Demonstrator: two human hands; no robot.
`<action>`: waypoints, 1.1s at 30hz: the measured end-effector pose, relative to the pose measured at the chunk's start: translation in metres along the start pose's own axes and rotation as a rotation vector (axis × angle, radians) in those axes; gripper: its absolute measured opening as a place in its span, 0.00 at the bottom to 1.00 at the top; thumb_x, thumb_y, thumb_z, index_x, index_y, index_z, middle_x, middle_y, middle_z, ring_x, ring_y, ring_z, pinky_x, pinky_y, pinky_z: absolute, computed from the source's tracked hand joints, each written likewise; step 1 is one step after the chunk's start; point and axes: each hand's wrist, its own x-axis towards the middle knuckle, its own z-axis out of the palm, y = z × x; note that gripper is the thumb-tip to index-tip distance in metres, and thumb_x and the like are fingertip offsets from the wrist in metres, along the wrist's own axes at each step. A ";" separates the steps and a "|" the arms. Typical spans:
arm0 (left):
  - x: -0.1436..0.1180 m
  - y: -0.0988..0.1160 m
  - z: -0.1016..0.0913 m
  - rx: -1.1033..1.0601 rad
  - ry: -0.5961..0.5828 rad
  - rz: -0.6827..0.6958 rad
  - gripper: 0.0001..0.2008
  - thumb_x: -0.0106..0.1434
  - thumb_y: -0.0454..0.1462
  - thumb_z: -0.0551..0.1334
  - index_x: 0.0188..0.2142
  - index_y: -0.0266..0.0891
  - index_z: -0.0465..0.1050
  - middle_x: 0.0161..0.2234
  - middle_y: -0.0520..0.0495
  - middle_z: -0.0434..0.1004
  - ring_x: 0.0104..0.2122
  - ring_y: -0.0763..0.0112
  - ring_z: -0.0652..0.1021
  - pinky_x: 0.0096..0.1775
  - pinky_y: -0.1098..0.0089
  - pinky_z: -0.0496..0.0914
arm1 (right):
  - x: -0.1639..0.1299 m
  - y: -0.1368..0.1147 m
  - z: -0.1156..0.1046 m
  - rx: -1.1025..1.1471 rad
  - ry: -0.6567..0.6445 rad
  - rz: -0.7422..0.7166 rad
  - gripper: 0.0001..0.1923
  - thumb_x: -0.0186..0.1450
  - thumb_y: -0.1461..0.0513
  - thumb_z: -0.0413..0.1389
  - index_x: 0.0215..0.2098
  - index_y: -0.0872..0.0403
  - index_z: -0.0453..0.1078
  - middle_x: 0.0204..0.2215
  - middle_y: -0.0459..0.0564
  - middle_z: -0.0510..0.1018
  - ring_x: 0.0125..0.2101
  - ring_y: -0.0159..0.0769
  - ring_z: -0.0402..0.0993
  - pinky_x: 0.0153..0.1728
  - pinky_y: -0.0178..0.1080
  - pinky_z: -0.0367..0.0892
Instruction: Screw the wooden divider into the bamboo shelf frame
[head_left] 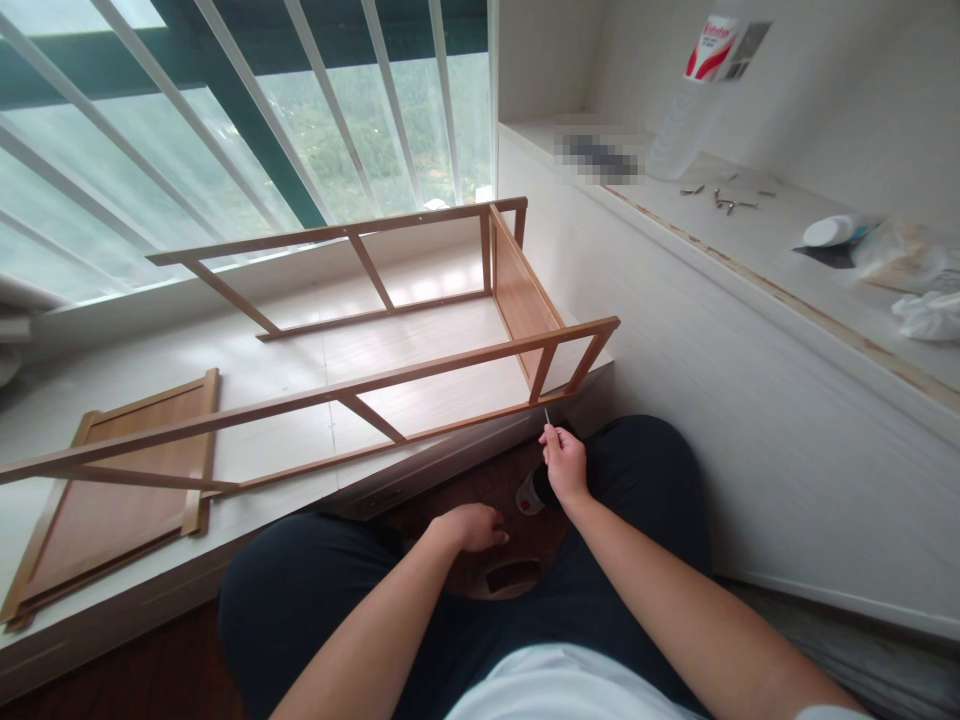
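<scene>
Right hand (564,462) pinches a rod (547,415); bottle (688,122) on ledge (739,233), contents unclear.

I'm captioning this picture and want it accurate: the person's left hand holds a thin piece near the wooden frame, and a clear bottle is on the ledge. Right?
One slip: the head view shows the right hand, not the left hand, holding the thin piece near the wooden frame. The clear bottle is on the ledge, as you say.
</scene>
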 end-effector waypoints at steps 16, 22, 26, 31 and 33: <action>0.001 0.000 0.001 -0.006 0.011 0.001 0.21 0.62 0.50 0.54 0.47 0.43 0.77 0.46 0.42 0.80 0.45 0.55 0.78 0.43 0.63 0.70 | 0.002 0.004 -0.001 -0.174 -0.035 -0.059 0.23 0.68 0.45 0.48 0.24 0.51 0.66 0.14 0.42 0.64 0.17 0.33 0.59 0.22 0.35 0.54; 0.001 -0.001 0.002 0.006 0.007 0.004 0.22 0.62 0.50 0.53 0.48 0.43 0.76 0.47 0.41 0.80 0.45 0.54 0.78 0.43 0.62 0.71 | 0.002 -0.001 -0.002 -0.243 -0.014 -0.096 0.22 0.68 0.47 0.49 0.24 0.50 0.68 0.17 0.45 0.70 0.19 0.34 0.63 0.26 0.36 0.55; 0.000 -0.001 0.001 0.007 -0.001 0.005 0.23 0.63 0.50 0.53 0.49 0.43 0.76 0.47 0.40 0.79 0.46 0.53 0.78 0.44 0.61 0.71 | 0.002 -0.005 -0.004 -0.312 0.027 -0.175 0.20 0.67 0.48 0.51 0.24 0.50 0.69 0.21 0.49 0.75 0.22 0.37 0.66 0.28 0.36 0.53; -0.001 0.001 0.000 0.001 -0.001 -0.008 0.22 0.63 0.50 0.54 0.48 0.43 0.76 0.47 0.40 0.79 0.45 0.54 0.79 0.44 0.61 0.71 | 0.002 -0.004 -0.005 -0.401 0.055 -0.199 0.19 0.66 0.48 0.53 0.22 0.49 0.68 0.18 0.48 0.71 0.21 0.36 0.60 0.27 0.37 0.45; -0.001 0.001 0.000 -0.001 0.000 -0.009 0.22 0.63 0.50 0.54 0.49 0.43 0.76 0.47 0.40 0.79 0.46 0.54 0.78 0.44 0.61 0.71 | 0.002 -0.002 -0.005 -0.433 0.073 -0.200 0.19 0.66 0.49 0.54 0.22 0.49 0.68 0.17 0.48 0.68 0.20 0.35 0.57 0.27 0.38 0.42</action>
